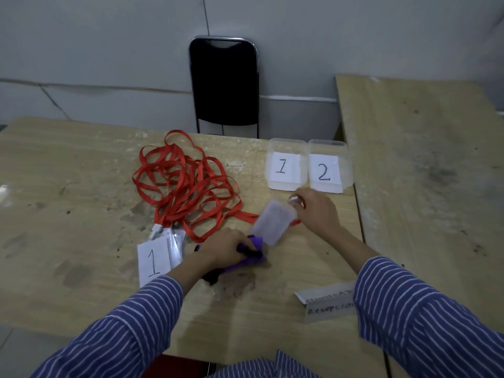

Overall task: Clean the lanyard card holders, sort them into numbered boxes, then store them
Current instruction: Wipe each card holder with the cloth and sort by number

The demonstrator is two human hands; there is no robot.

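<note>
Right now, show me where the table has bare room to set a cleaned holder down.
Bare: the wood left of the red lanyards, and the strip between the right hand and the paper label. Crowded: the pile of holders by the left hand with the purple cloth, and before box 1 and box 2.

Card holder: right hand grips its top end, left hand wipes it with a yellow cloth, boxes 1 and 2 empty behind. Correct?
Not quite: the head view shows the cloth is purple, not yellow. The rest holds: right hand grips the card holder by its top end, left hand wipes, box 1 and box 2 look empty.
</note>
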